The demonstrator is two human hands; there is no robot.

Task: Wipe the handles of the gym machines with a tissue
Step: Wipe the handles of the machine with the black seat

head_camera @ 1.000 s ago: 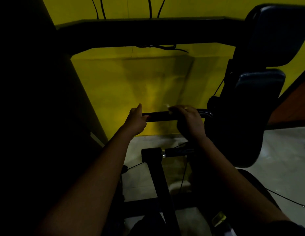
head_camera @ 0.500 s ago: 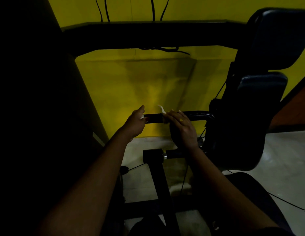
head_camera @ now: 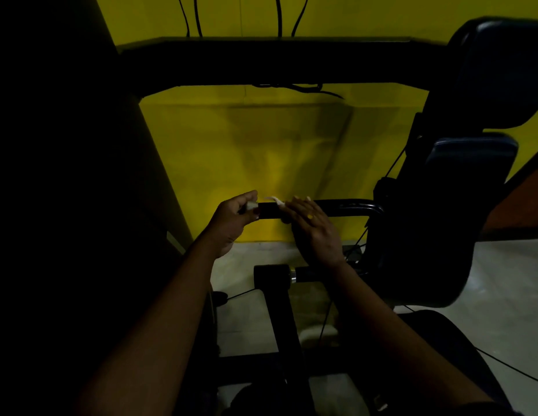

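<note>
gym machine, dim light: yellow wall [head_camera: 246, 145] behind, black crossbar [head_camera: 261, 61] overhead with cables [head_camera: 279, 13] hanging above it, dark pads [head_camera: 472, 163] close at right, roller [head_camera: 272, 276] below, pale floor [head_camera: 502, 280]. left hand [head_camera: 231, 223]: fingers curled round the handle [head_camera: 269, 211] at its free end. right hand [head_camera: 315, 232]: fingers bent over the handle, tissue [head_camera: 276, 201] beneath them, one white corner sticking out beside the fingertips

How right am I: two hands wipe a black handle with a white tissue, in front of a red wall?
Nearly. The head view shows the wall is yellow, not red. The left hand and right hand are at the black handle with the white tissue.
</note>
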